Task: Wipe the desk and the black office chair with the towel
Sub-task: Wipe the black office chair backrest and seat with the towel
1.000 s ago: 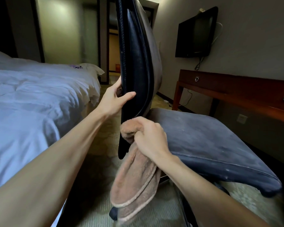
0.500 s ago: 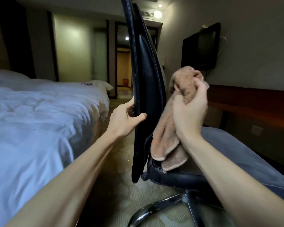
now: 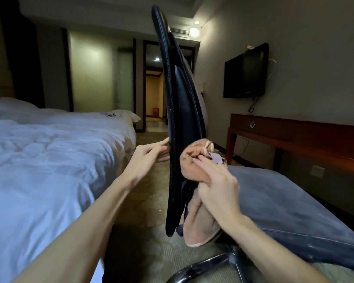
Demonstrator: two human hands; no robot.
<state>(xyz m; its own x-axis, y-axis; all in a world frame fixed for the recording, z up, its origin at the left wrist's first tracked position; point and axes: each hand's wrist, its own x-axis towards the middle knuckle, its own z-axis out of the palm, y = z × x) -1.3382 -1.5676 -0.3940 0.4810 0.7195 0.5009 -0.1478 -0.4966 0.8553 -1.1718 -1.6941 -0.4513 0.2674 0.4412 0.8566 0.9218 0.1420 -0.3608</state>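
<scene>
The black office chair's backrest (image 3: pixel 180 127) stands edge-on in the middle of the view, and its worn grey-blue seat (image 3: pixel 278 203) stretches to the right. My left hand (image 3: pixel 151 155) is at the backrest's rear edge, with its fingertips touching the edge. My right hand (image 3: pixel 217 186) grips a bunched pinkish-brown towel (image 3: pixel 194 166) and presses it against the lower front of the backrest. The towel's tail hangs down past the seat's rear edge. The wooden desk (image 3: pixel 294 131) runs along the right wall.
A bed with white bedding (image 3: pixel 49 160) fills the left side, close to the chair. A black television (image 3: pixel 245 72) hangs on the wall above the desk. The chair's chrome base (image 3: pixel 200 266) rests on the carpet below. A lit hallway opens behind the chair.
My right hand has brought the towel down from the upper backrest to its lower part. My left hand has loosened from a thumb-over grip to fingertips at the rear edge.
</scene>
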